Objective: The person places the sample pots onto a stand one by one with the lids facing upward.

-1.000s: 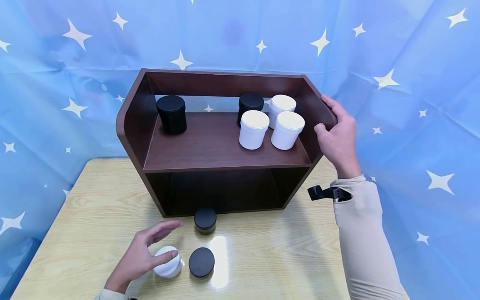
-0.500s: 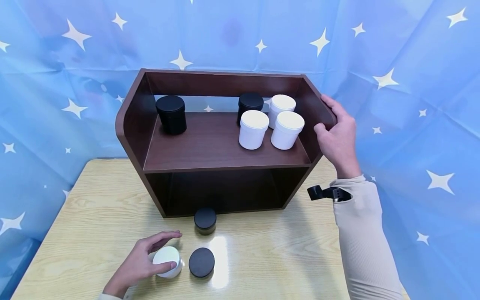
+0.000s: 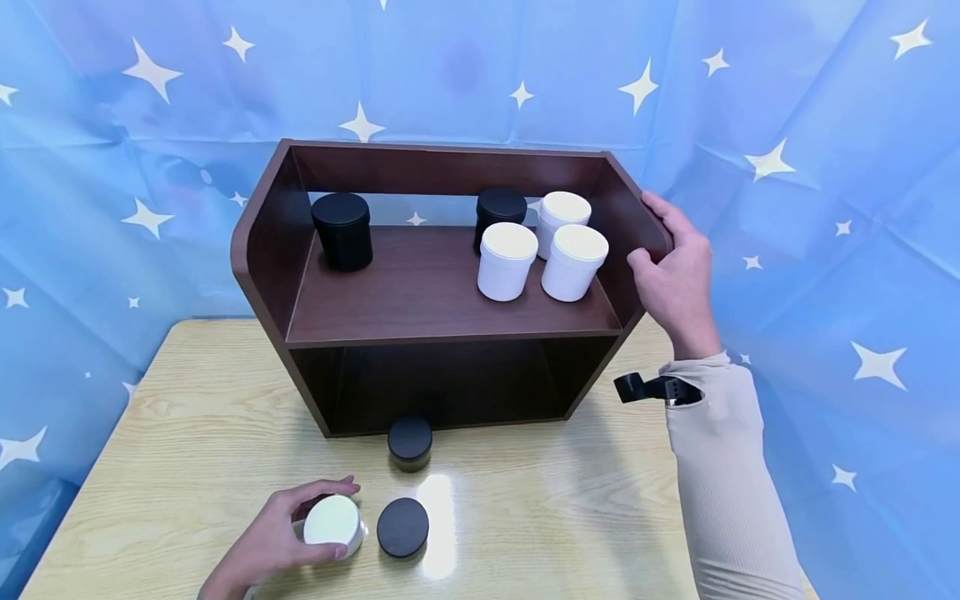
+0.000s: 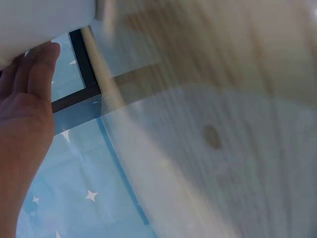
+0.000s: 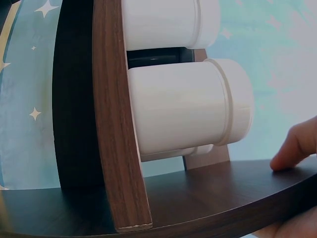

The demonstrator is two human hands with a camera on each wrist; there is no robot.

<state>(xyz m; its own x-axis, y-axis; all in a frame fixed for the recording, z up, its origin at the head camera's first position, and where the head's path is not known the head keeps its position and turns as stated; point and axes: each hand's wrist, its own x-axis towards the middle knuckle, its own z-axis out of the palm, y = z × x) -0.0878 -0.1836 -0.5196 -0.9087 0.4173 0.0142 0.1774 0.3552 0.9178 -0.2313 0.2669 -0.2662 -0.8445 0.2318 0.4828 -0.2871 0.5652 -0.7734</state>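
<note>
My left hand (image 3: 266, 533) is curled round a white lidded jar (image 3: 332, 527) low on the table, thumb on the near side and fingers on the far side. In the left wrist view the fingers lie against the jar's white wall (image 4: 42, 22). Just right of it stands a black-lidded jar (image 3: 402, 528), and another black jar (image 3: 410, 442) stands farther back by the shelf's foot. My right hand (image 3: 678, 271) grips the right side panel of the dark brown shelf (image 3: 442, 312), thumb inside, as the right wrist view also shows.
On the upper board stand a black jar (image 3: 342, 232) at left, another black jar (image 3: 501, 212) toward the right, and three white jars (image 3: 574, 262). Under that board is a dark lower compartment (image 3: 450, 383). A blue star-patterned curtain (image 3: 465, 67) hangs behind the wooden table (image 3: 202, 417).
My left hand has come down over the white jar, and its fingers and thumb have closed in round it. My right hand has stayed on the shelf panel.
</note>
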